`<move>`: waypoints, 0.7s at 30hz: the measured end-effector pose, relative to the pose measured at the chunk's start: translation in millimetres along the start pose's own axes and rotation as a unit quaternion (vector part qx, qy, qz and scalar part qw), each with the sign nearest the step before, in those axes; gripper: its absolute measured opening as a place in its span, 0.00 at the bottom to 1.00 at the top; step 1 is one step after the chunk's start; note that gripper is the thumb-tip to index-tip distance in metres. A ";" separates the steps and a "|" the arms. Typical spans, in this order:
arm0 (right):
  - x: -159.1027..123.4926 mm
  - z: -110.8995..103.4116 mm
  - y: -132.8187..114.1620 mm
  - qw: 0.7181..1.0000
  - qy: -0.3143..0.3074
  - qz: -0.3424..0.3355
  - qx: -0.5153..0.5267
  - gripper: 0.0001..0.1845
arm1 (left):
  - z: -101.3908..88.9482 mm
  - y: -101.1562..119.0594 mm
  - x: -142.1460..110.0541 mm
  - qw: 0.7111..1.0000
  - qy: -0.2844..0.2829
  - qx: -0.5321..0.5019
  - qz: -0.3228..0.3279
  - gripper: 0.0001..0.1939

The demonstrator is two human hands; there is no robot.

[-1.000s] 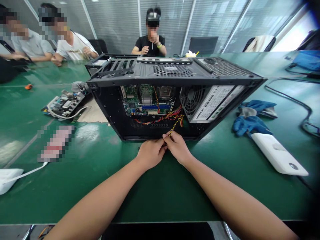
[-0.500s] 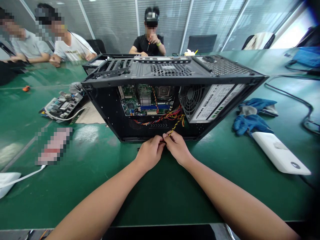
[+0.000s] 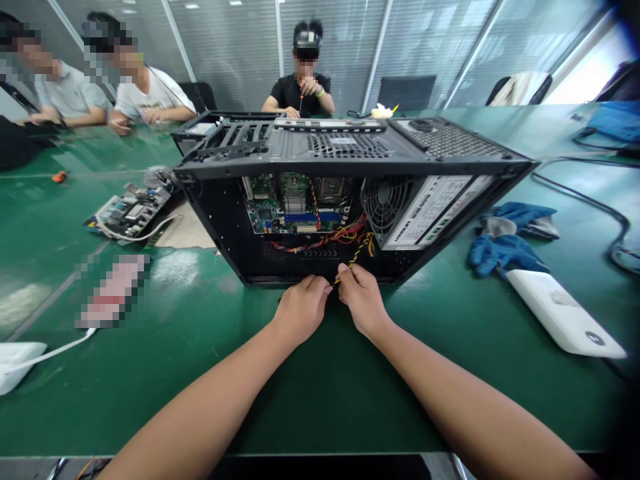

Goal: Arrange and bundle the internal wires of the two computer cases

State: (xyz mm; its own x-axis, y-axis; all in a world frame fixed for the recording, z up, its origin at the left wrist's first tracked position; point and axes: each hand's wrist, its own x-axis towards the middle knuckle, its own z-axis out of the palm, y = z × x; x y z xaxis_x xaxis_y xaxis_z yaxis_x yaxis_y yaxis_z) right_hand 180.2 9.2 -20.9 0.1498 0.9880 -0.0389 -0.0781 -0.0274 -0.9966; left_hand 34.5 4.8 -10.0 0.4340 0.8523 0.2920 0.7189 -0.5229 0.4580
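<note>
Table [image 3: 100, 387], far left: we've got a white box [image 3: 20, 367] corded to a pink phone-like slab [image 3: 114, 293], surface blurred. Beyond that, a loose circuit assembly [image 3: 133, 210] beside a cardboard sheet [image 3: 187, 230], both well apart from our hands. Centre: PC case [image 3: 345, 160], open side facing us, motherboard [image 3: 293, 181] inside, mixed wire bundle [image 3: 320, 244] strung below it. Our left hand [image 3: 303, 310] is in front of the case's bottom lip [image 3: 265, 285], thumb and fingers together; looks like it's pinching the lower stretch of the yellow-and-black cable [image 3: 356, 253]. Cable end is hidden there, so we can't tell what's on it. Key relation: cable slants from the left fingertips up and right, past our right hand [image 3: 363, 300], into the case toward the bundle beside the fan [image 3: 387, 200]. Long axis lower left to upper right; a short piece shows between the hands. Right hand is nearer the root, thumb and forefinger pinching the cable at the opening. In the way: that lip, close behind both hands; contact unclear. Further right, power supply [image 3: 425, 213], then blue-grey gloves [image 3: 510, 253], white device [image 3: 565, 313] beside them, black cord [image 3: 595, 193], all clear of the cable.
</note>
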 end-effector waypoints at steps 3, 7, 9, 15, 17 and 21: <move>0.3 0.7 0.1 1.000 0.013 0.002 0.015 0.23 | 0.5 3.5 -0.9 1.000 0.018 -0.011 0.005 0.06; 1.4 0.7 1.1 1.000 0.003 0.003 0.004 0.23 | 1.0 4.1 0.4 1.000 0.029 -0.012 -0.002 0.07; 1.5 0.7 1.0 1.000 0.000 0.005 0.004 0.24 | 0.4 3.2 1.8 1.000 0.025 0.000 -0.006 0.09; 0.1 2.7 -3.4 0.998 0.017 0.014 0.059 0.24 | -1.7 1.0 4.4 0.999 0.016 0.037 -0.009 0.11; 0.0 3.1 -4.9 0.997 0.027 0.019 0.063 0.23 | -0.8 1.1 3.7 0.999 0.017 0.045 -0.004 0.11; 0.1 3.2 -5.5 0.998 0.028 0.026 0.058 0.22 | 2.4 2.6 1.4 0.998 0.035 0.045 0.006 0.09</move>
State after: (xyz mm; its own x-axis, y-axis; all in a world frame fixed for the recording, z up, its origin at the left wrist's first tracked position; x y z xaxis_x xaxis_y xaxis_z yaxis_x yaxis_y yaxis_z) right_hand 177.5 9.9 -15.2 0.1977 0.9754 -0.0975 -0.1995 -0.0574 -0.9782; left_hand 38.3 4.7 -10.5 0.4059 0.8414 0.3568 0.7609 -0.5274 0.3781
